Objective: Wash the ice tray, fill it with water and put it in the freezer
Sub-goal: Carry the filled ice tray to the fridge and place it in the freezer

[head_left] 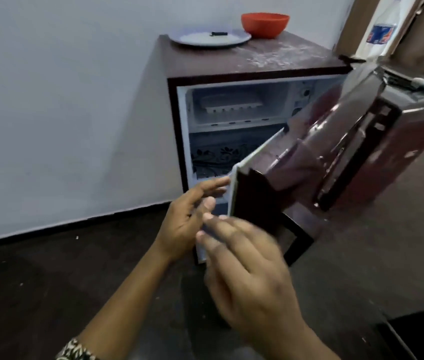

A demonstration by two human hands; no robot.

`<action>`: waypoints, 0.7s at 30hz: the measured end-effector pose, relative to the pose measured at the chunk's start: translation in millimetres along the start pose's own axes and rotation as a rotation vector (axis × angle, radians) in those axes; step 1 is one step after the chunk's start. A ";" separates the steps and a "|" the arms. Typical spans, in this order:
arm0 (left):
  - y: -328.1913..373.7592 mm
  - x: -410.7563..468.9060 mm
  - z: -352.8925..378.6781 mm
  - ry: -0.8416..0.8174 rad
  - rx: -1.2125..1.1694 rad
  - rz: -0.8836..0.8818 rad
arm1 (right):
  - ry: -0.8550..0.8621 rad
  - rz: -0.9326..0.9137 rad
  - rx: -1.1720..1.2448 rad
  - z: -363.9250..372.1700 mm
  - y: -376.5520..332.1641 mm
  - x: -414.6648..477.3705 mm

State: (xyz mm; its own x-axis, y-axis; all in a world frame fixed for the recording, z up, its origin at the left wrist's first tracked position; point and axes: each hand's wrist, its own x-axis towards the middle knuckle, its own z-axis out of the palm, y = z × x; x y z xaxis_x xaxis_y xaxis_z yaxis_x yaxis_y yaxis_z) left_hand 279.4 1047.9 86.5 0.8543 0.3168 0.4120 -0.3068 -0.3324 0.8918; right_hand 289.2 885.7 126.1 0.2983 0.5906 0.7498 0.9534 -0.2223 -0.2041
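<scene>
A small maroon fridge [247,61] stands against the white wall with its door [335,152] swung partly open. In the top freezer compartment lies a white ice tray [229,103]. My left hand [190,219] reaches toward the door's lower white edge, fingers straight, the fingertips at or close to that edge. My right hand [247,271] hovers in front of the door's lower corner with fingers extended, holding nothing; it is blurred.
On the fridge top sit a grey plate [187,38] with a small dark object and an orange bowl [265,24]. A plastic bottle [385,24] stands behind the door at upper right. Below the freezer is a shelf with floral pattern [218,154]. Dark floor all around.
</scene>
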 end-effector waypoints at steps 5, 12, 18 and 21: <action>-0.3 27.6 -22.5 0.134 -0.050 -0.005 | 0.122 0.161 -0.287 35.7 35.7 74.1; -27.6 102.6 -71.1 0.315 0.215 -0.147 | -0.035 0.199 -0.355 144.8 92.9 149.9; -51.5 151.9 -98.5 0.535 0.592 -0.089 | -0.037 0.085 -0.377 170.5 123.7 194.7; -59.1 164.2 -104.3 0.603 0.705 0.008 | 0.065 -0.001 -0.367 170.0 131.2 203.9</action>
State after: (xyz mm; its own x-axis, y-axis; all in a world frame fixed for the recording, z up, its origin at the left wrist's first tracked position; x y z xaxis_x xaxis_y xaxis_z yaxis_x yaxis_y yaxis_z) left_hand 394.1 1212.2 121.0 0.4301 0.6545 0.6218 0.1831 -0.7377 0.6498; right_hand 483.0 1108.9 145.3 0.2823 0.5435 0.7905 0.8704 -0.4916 0.0271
